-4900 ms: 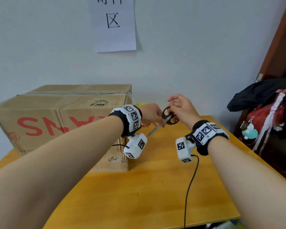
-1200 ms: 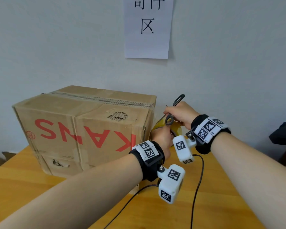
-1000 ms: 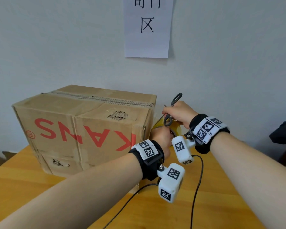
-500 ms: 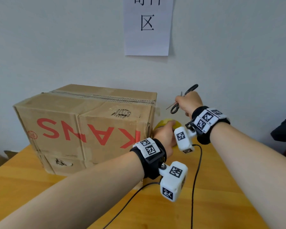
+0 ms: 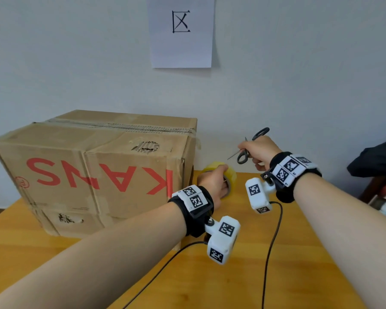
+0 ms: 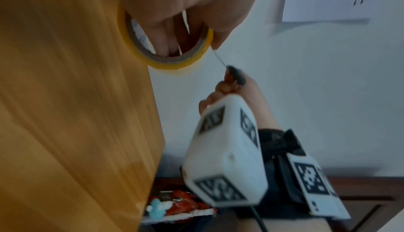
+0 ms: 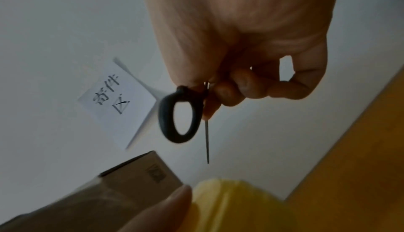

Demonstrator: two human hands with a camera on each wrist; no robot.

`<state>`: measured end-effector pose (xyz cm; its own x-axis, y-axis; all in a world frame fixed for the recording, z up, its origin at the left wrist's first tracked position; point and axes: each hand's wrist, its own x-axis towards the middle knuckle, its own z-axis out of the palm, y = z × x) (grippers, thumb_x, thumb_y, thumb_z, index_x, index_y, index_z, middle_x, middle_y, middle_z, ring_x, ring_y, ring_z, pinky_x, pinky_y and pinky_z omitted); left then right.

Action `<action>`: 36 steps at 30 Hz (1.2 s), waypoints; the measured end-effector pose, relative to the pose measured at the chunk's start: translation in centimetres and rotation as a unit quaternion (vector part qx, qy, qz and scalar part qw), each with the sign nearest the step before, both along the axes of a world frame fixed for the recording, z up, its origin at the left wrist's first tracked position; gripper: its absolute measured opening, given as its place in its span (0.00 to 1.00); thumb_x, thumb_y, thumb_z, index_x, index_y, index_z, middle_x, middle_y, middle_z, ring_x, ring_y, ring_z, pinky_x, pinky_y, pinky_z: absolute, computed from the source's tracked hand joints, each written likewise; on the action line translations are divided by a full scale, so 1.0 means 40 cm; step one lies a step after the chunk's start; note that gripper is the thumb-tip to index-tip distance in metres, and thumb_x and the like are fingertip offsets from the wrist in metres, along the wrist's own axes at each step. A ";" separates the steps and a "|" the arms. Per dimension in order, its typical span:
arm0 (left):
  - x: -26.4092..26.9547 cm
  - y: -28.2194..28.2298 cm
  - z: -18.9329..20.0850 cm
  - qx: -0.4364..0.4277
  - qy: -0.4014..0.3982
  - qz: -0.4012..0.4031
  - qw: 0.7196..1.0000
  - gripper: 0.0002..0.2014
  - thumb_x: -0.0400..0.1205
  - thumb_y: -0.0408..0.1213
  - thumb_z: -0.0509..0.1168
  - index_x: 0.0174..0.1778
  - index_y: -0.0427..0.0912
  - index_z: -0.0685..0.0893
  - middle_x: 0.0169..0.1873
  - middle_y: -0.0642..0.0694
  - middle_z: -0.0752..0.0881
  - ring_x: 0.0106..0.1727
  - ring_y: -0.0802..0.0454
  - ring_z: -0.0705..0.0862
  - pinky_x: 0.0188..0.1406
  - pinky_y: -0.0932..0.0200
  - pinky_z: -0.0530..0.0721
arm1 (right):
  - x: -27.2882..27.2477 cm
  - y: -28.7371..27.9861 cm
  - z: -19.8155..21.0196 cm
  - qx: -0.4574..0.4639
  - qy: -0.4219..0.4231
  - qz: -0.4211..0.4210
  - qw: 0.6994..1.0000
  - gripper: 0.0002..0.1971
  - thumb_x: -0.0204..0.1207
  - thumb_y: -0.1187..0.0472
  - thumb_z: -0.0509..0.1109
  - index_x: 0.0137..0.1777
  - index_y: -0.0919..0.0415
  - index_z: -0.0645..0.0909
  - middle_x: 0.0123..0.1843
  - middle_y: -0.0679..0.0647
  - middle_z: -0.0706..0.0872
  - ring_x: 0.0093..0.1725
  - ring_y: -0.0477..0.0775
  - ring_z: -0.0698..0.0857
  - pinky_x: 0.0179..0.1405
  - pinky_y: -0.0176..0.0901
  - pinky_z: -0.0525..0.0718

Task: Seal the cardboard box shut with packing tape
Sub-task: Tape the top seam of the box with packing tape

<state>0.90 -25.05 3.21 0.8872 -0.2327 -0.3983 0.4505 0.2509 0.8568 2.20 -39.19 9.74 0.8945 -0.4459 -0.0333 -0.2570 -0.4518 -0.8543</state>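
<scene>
Nearest me, two cables [image 5: 270,241] trail across the wooden worktop [image 5: 299,264]. My left hand [image 5: 212,186] grips the yellow tape roll [image 5: 231,175], fingers hooked through its core, holding it just above the worktop beside the right end of the cardboard box [image 5: 94,175]. Slightly farther and higher, my right hand [image 5: 259,152] is closed around black-handled scissors [image 5: 243,155], blade tip pointing left toward the box. The box sits at the left, flaps closed, tape along its top seam. Beyond, a paper sign [image 5: 181,32] hangs on the wall.
</scene>
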 end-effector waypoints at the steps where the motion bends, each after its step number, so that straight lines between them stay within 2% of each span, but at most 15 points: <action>1: 0.005 -0.006 -0.016 0.015 -0.003 -0.006 1.000 0.17 0.81 0.43 0.72 0.61 0.37 0.86 0.55 0.39 0.91 0.58 0.41 0.90 0.63 0.48 0.85 | -0.009 -0.022 -0.019 -0.003 0.014 -0.001 1.000 0.11 0.79 0.55 0.70 0.39 0.61 0.82 0.33 0.56 0.73 0.25 0.51 0.67 0.26 0.40 0.68; 3: 0.010 -0.020 -0.044 0.050 -0.005 -0.015 0.999 0.09 0.80 0.43 0.73 0.44 0.40 0.84 0.41 0.43 0.89 0.45 0.44 0.90 0.52 0.52 0.90 | -0.031 -0.066 -0.063 -0.013 0.044 0.001 0.999 0.16 0.81 0.52 0.71 0.34 0.61 0.82 0.29 0.54 0.74 0.23 0.52 0.67 0.25 0.40 0.68; 4: 0.011 -0.027 -0.057 0.071 -0.005 -0.021 0.997 0.11 0.80 0.42 0.74 0.39 0.41 0.80 0.35 0.44 0.85 0.40 0.43 0.87 0.46 0.53 0.89 | -0.043 -0.090 -0.088 -0.021 0.061 0.002 0.998 0.19 0.81 0.51 0.71 0.31 0.61 0.80 0.26 0.53 0.74 0.21 0.52 0.67 0.24 0.40 0.68; 7: 0.018 -0.046 -0.093 0.128 -0.008 -0.061 0.990 0.15 0.80 0.40 0.74 0.37 0.44 0.72 0.33 0.42 0.78 0.38 0.45 0.79 0.33 0.57 0.81 | -0.080 -0.153 -0.165 -0.080 0.137 0.009 0.987 0.23 0.83 0.48 0.69 0.31 0.64 0.79 0.22 0.52 0.75 0.19 0.52 0.71 0.20 0.38 0.70; 11: 0.022 -0.083 -0.146 0.183 -0.017 -0.114 0.976 0.15 0.78 0.42 0.75 0.40 0.44 0.74 0.43 0.38 0.82 0.42 0.43 0.82 0.40 0.51 0.82 | -0.126 -0.234 -0.275 -0.113 0.220 0.018 0.969 0.25 0.81 0.44 0.71 0.30 0.63 0.81 0.25 0.53 0.81 0.18 0.50 0.74 0.21 0.38 0.73; 14: 0.023 -0.104 -0.173 0.205 -0.006 -0.144 0.968 0.14 0.79 0.43 0.76 0.43 0.41 0.78 0.52 0.38 0.87 0.54 0.37 0.87 0.51 0.48 0.86 | -0.156 -0.274 -0.327 -0.117 0.236 0.029 0.964 0.25 0.80 0.43 0.71 0.30 0.63 0.83 0.27 0.53 0.84 0.19 0.48 0.77 0.25 0.37 0.75; 16: 0.023 -0.119 -0.182 0.218 -0.012 -0.144 0.965 0.15 0.79 0.43 0.75 0.39 0.41 0.77 0.46 0.39 0.84 0.49 0.40 0.85 0.45 0.51 0.84 | -0.167 -0.292 -0.350 -0.099 0.250 0.050 0.962 0.24 0.80 0.43 0.72 0.33 0.63 0.87 0.29 0.53 0.86 0.21 0.47 0.78 0.26 0.37 0.75; 19: 0.020 -0.144 -0.188 0.240 -0.042 -0.150 0.958 0.21 0.79 0.45 0.76 0.30 0.45 0.70 0.31 0.43 0.76 0.38 0.44 0.76 0.40 0.51 0.76 | -0.172 -0.303 -0.374 -0.078 0.289 0.079 0.951 0.23 0.81 0.44 0.70 0.46 0.66 0.92 0.32 0.54 0.86 0.23 0.48 0.77 0.28 0.38 0.74; 21: 0.012 -0.156 -0.187 0.258 -0.060 -0.168 0.950 0.26 0.80 0.45 0.74 0.26 0.46 0.64 0.19 0.48 0.69 0.27 0.48 0.69 0.35 0.53 0.71 | -0.177 -0.299 -0.380 -0.084 0.314 0.086 0.942 0.25 0.82 0.44 0.70 0.52 0.69 0.91 0.38 0.57 0.86 0.25 0.49 0.76 0.28 0.38 0.73; 23: 0.007 -0.162 -0.183 0.279 -0.079 -0.188 0.938 0.29 0.82 0.46 0.72 0.23 0.47 0.61 0.13 0.50 0.63 0.20 0.49 0.63 0.29 0.56 0.65 | -0.181 -0.298 -0.381 -0.092 0.330 0.081 0.936 0.21 0.81 0.45 0.71 0.49 0.67 0.87 0.41 0.59 0.86 0.26 0.49 0.77 0.29 0.38 0.74; 26: 0.004 -0.164 -0.175 0.304 -0.108 -0.203 0.925 0.24 0.82 0.43 0.72 0.25 0.46 0.66 0.20 0.48 0.68 0.24 0.48 0.68 0.29 0.54 0.71 | -0.190 -0.307 -0.370 -0.051 0.325 0.052 0.943 0.19 0.77 0.48 0.77 0.50 0.68 0.88 0.39 0.58 0.92 0.31 0.51 0.84 0.34 0.42 0.82; 29: -0.007 -0.159 -0.143 0.305 -0.129 -0.224 0.917 0.09 0.78 0.33 0.73 0.36 0.42 0.80 0.35 0.45 0.82 0.41 0.45 0.83 0.49 0.50 0.86 | -0.198 -0.300 -0.336 -0.035 0.301 0.023 0.953 0.17 0.79 0.52 0.76 0.54 0.68 0.90 0.38 0.57 0.91 0.33 0.53 0.83 0.34 0.44 0.82; 32: -0.024 -0.152 -0.097 0.312 -0.156 -0.242 0.906 0.02 0.81 0.31 0.69 0.45 0.39 0.82 0.42 0.43 0.83 0.44 0.47 0.81 0.52 0.51 0.86 | -0.193 -0.276 -0.291 -0.009 0.264 0.014 0.964 0.16 0.79 0.54 0.75 0.56 0.68 0.89 0.36 0.56 0.89 0.29 0.54 0.81 0.30 0.41 0.79; 35: -0.045 -0.132 -0.025 0.285 -0.180 -0.241 0.910 0.10 0.84 0.33 0.67 0.59 0.35 0.87 0.57 0.42 0.84 0.47 0.49 0.82 0.42 0.59 0.87 | -0.193 -0.230 -0.223 0.016 0.208 0.011 0.978 0.13 0.80 0.54 0.74 0.55 0.64 0.88 0.34 0.53 0.88 0.26 0.52 0.80 0.27 0.39 0.78; 36: -0.052 -0.121 0.003 0.278 -0.201 -0.237 0.909 0.12 0.84 0.34 0.67 0.61 0.36 0.88 0.59 0.43 0.85 0.52 0.48 0.83 0.46 0.57 0.86 | -0.198 -0.209 -0.195 0.015 0.191 0.019 0.981 0.12 0.80 0.53 0.74 0.54 0.62 0.89 0.35 0.53 0.89 0.27 0.52 0.80 0.25 0.37 0.77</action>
